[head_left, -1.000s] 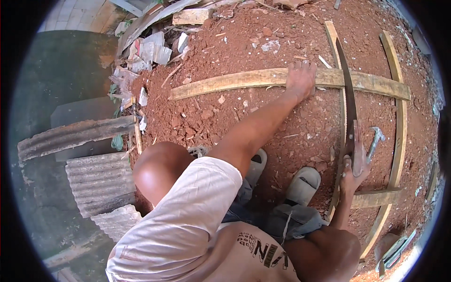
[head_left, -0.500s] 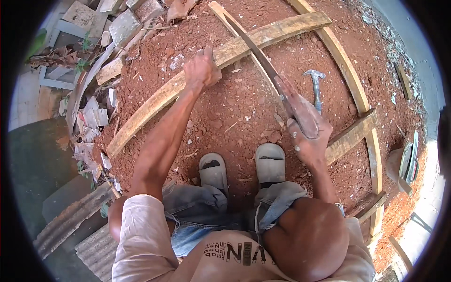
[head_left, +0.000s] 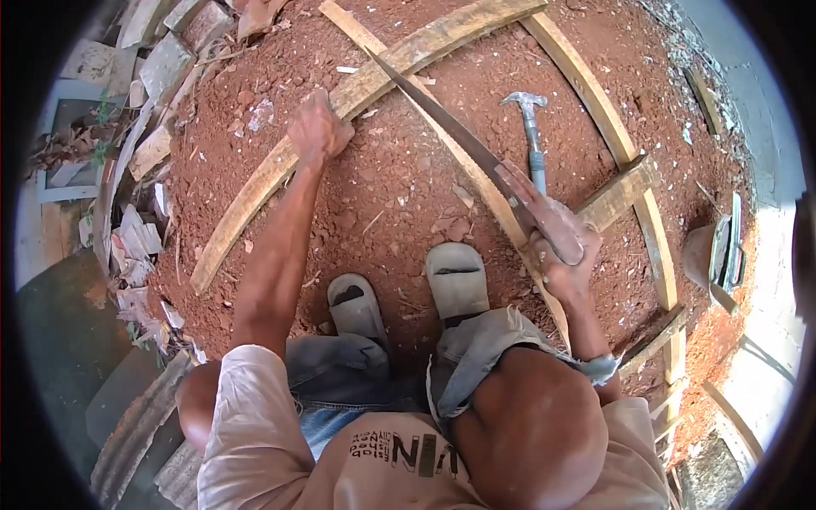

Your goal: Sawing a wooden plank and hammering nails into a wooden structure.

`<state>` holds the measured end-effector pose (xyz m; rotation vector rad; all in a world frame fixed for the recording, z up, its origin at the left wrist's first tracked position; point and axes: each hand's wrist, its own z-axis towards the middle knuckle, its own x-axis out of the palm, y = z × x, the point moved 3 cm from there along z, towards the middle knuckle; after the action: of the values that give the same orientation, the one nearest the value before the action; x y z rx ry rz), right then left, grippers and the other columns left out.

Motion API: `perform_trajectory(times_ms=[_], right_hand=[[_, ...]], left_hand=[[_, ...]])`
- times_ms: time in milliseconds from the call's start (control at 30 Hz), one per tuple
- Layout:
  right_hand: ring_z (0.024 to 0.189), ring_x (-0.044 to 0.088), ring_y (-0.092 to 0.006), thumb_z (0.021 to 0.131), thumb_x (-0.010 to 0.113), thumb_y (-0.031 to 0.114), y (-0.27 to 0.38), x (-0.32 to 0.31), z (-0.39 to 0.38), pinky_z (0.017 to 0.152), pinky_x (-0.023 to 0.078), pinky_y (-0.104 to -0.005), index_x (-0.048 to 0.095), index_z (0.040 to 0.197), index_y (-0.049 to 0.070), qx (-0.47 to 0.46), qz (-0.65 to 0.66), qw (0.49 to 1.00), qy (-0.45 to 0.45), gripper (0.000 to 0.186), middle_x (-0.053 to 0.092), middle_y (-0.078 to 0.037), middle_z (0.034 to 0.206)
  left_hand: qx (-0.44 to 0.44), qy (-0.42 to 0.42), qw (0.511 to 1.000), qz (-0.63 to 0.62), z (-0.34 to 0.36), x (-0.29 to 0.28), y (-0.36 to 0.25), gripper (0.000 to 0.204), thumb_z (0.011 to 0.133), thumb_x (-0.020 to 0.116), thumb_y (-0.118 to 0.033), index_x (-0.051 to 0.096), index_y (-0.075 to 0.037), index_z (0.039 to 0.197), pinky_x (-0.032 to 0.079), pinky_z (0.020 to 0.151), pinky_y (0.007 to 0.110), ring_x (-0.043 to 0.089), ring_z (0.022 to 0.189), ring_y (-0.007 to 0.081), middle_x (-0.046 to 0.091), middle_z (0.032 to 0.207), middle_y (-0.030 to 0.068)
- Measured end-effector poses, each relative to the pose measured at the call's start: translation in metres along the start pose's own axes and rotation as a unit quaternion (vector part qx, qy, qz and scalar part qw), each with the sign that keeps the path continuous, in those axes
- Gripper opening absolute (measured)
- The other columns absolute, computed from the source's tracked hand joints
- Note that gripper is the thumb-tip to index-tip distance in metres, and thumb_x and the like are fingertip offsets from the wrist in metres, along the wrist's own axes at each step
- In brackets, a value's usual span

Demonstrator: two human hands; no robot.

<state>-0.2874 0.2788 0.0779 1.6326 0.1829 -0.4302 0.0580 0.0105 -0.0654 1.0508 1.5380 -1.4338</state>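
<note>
A long wooden batten slants across the red soil from lower left to upper right. My left hand is closed around it, left of the saw. In my right hand is the wooden handle of a handsaw. Its rusty blade points up and left, and the tip part lies across the batten. A thinner wooden strip runs under the batten and beside the blade. A claw hammer with a blue-grey grip lies on the soil, just beyond my right hand.
At the right, another long batten curves down, with a short wooden piece across it. Broken blocks and rubble line the left, near corrugated sheets. My sandalled feet stand close below the work. A bucket-like container sits at the right.
My right hand has drawn the saw back toward me, so less blade reaches past the batten. My left hand keeps its hold. The whole view has shifted a little.
</note>
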Motion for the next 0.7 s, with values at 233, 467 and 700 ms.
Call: perform_trajectory(times_ms=[233, 467, 700], right_hand=[[0.107, 0.076, -0.0309, 0.079, 0.062, -0.009, 0.016, 0.003, -0.034, 0.095, 0.059, -0.0359, 0.071, 0.134, 0.002, -0.177, -0.093, 0.98, 0.003, 0.056, 0.072, -0.019, 0.132], [0.074, 0.063, -0.0068, 0.081, 0.062, -0.008, -0.02, 0.009, -0.018, 0.067, 0.051, -0.0235, 0.07, 0.133, -0.001, 0.012, 0.031, 0.999, -0.017, 0.053, 0.073, -0.002, 0.091], [0.078, 0.067, -0.0101, 0.083, 0.063, -0.007, 0.014, -0.006, -0.027, 0.07, 0.054, -0.0242, 0.072, 0.131, 0.0, -0.071, -0.037, 0.997, 0.007, 0.049, 0.076, -0.008, 0.1]], left_hand=[[0.064, -0.033, 0.992, 0.107, -0.013, -0.054, -0.018, 0.023, 0.072, 0.062, -0.006, 0.051, -0.005, 0.091, 0.039, 0.052, 0.043, 0.048, 0.059, 0.0215, 0.055, 0.07, 0.0083], [0.099, -0.095, 0.986, 0.096, -0.01, -0.022, -0.026, 0.027, 0.069, 0.062, -0.006, 0.051, -0.004, 0.093, 0.039, 0.052, 0.044, 0.05, 0.061, 0.0239, 0.056, 0.071, 0.0109], [0.046, -0.089, 0.988, 0.115, -0.012, -0.02, -0.008, 0.025, 0.07, 0.065, -0.009, 0.05, -0.007, 0.09, 0.042, 0.055, 0.045, 0.045, 0.06, 0.0242, 0.049, 0.067, 0.009]])
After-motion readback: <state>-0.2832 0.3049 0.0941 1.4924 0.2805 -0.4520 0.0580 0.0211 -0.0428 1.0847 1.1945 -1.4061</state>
